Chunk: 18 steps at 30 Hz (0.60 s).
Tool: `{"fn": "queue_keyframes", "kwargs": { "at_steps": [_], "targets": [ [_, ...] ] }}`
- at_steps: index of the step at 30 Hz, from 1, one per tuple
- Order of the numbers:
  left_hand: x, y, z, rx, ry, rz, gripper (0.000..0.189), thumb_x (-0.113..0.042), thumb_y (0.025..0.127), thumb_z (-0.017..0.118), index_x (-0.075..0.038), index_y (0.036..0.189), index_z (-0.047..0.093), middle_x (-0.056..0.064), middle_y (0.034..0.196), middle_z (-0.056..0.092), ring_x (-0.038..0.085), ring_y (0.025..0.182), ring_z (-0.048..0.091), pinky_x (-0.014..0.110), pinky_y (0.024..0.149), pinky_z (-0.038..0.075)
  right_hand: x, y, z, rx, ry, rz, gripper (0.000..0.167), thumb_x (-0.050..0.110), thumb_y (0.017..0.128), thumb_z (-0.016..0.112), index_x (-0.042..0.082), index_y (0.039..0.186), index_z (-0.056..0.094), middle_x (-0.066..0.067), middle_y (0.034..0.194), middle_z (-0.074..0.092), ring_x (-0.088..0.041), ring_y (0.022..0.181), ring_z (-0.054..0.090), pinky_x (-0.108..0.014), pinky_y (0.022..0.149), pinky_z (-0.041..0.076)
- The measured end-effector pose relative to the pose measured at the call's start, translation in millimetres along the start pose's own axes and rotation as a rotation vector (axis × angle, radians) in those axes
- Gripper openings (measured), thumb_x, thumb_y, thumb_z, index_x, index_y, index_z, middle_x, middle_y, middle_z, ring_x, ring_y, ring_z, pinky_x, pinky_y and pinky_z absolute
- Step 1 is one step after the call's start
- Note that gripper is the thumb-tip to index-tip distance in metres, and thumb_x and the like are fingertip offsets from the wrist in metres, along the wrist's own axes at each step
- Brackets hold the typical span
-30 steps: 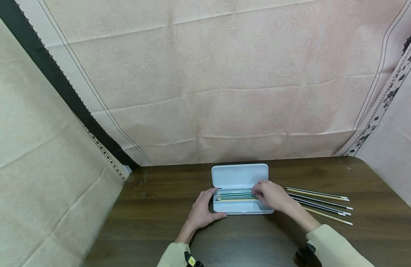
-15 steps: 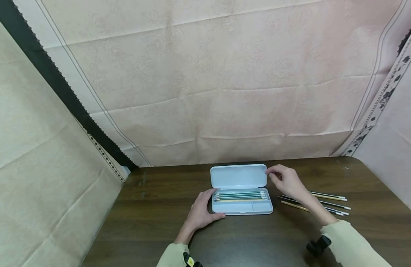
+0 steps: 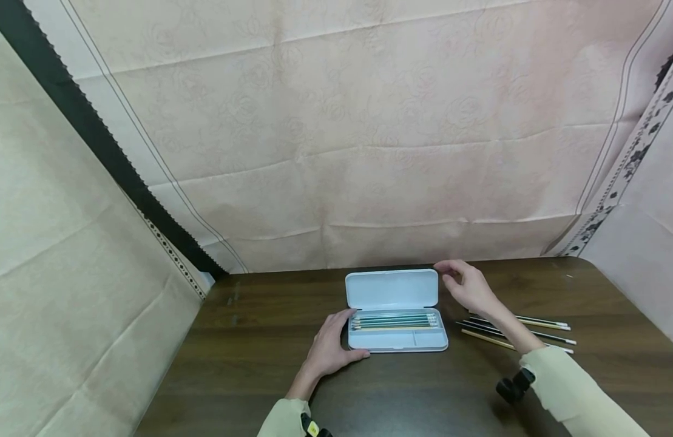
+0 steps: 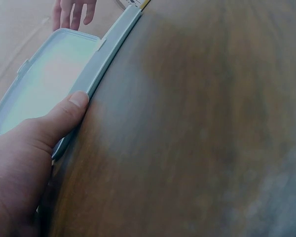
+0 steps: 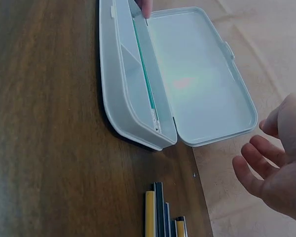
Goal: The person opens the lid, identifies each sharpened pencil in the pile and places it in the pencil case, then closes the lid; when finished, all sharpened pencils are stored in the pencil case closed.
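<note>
A light blue pencil case [image 3: 380, 342] lies open on the table, its lid [image 3: 392, 290] raised at the back. Several green pencils and a yellow one lie in its long rear compartment. My left hand [image 3: 332, 346] grips the case's left end, thumb [image 4: 71, 111] on the front wall and fingers toward the back. Beside the lid's upper right corner hovers my right hand [image 3: 470, 290], its fingers loosely bent. The right wrist view shows nothing between those fingers and a small gap to the lid.
Several loose pencils [image 3: 554, 325], dark and yellow, lie on the brown wooden table [image 3: 249, 364] right of the case, partly under my right forearm. Pale patterned cloth [image 3: 369, 152] hangs behind the table and along both sides.
My right hand has risen out of the case, away from the pencils, to the lid's upper right corner, staying there over the last half second. My left hand keeps its place.
</note>
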<state>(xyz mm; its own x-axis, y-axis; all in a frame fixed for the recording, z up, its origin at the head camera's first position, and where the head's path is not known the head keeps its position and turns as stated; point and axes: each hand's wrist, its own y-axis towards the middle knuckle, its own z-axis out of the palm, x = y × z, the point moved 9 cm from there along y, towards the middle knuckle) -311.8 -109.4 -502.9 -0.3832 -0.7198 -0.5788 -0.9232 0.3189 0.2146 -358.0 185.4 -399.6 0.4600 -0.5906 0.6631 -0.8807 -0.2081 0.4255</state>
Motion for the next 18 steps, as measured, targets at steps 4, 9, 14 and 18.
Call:
{"fn": "queue_keyframes", "kwargs": {
  "at_steps": [4, 9, 14, 18],
  "targets": [
    [-0.3, -0.2, 0.7, -0.003, 0.008, 0.011, 0.092, -0.058, 0.075, 0.082, -0.022, 0.150, 0.043, 0.001, 0.148, 0.047, 0.022, 0.131, 0.044, 0.051, 0.100, 0.042, -2.8, 2.2, 3.4, 0.029, 0.013, 0.037, 0.025, -0.003, 0.097, 0.056, -0.003, 0.120, 0.066, -0.019, 0.115, 0.065, -0.031, 0.097, 0.058, -0.043, 0.079, 0.048],
    [-0.3, 0.2, 0.4, -0.005, 0.008, 0.013, 0.092, -0.059, 0.076, 0.081, -0.022, 0.150, 0.043, 0.002, 0.148, 0.047, 0.022, 0.130, 0.045, 0.052, 0.100, 0.042, -1.1, 3.5, 3.4, 0.034, 0.022, 0.026, 0.022, 0.003, 0.099, 0.059, -0.003, 0.118, 0.067, -0.019, 0.115, 0.066, -0.030, 0.097, 0.060, -0.041, 0.079, 0.049],
    [0.2, 0.4, -0.8, -0.004, -0.013, -0.009, 0.092, -0.059, 0.075, 0.082, -0.022, 0.150, 0.043, 0.003, 0.146, 0.048, 0.023, 0.129, 0.046, 0.052, 0.100, 0.042, -1.1, 3.2, 2.5, 0.019, 0.029, 0.028, 0.018, 0.007, 0.099, 0.061, -0.001, 0.113, 0.070, -0.016, 0.108, 0.068, -0.027, 0.089, 0.059, -0.034, 0.072, 0.049],
    [1.3, -1.1, -1.8, -0.005, -0.035, -0.035, 0.093, -0.058, 0.075, 0.083, -0.020, 0.150, 0.042, 0.005, 0.145, 0.049, 0.023, 0.127, 0.047, 0.052, 0.100, 0.041, -1.7, 2.8, 4.3, 0.016, 0.048, 0.030, 0.016, 0.009, 0.099, 0.063, 0.000, 0.110, 0.070, -0.013, 0.103, 0.068, -0.025, 0.085, 0.057, -0.030, 0.068, 0.048]
  ]
}}
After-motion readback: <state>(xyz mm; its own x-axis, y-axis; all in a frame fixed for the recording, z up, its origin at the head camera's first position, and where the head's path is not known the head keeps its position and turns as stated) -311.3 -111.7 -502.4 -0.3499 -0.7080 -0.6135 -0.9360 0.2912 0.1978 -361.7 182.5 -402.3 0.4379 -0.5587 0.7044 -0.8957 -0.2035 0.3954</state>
